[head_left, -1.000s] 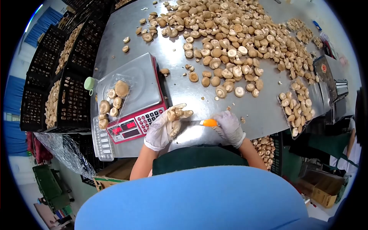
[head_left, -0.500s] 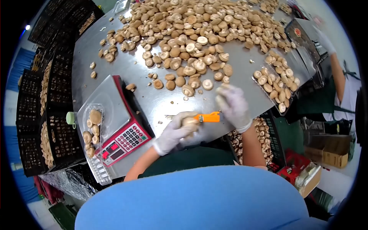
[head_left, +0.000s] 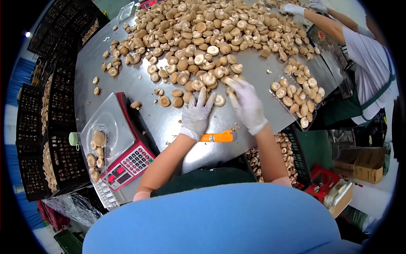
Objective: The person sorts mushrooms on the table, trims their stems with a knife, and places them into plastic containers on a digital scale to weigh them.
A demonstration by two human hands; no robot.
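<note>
My left hand (head_left: 196,114), in a whitish glove, reaches forward over the metal table with fingers spread, its tips at the near edge of the mushroom pile (head_left: 198,34). No object shows in it. My right hand (head_left: 246,103), also gloved, is at the pile's near edge with its fingers apart. Nothing can be made out between them. An orange-handled knife (head_left: 222,136) lies on the table just beside my left wrist. One pale mushroom (head_left: 219,100) sits between the two hands.
At the left stands a red scale (head_left: 131,165) with a clear tray of mushrooms (head_left: 99,138). Black crates (head_left: 67,156) are stacked beyond it. A filled tray (head_left: 298,95) lies at the right, near a co-worker (head_left: 368,72). A mushroom crate (head_left: 292,158) is below the table edge.
The knife now lies on the table. My left hand has let go of its mushroom and moved forward, opening. My right hand has also moved forward. The co-worker has come further into view.
</note>
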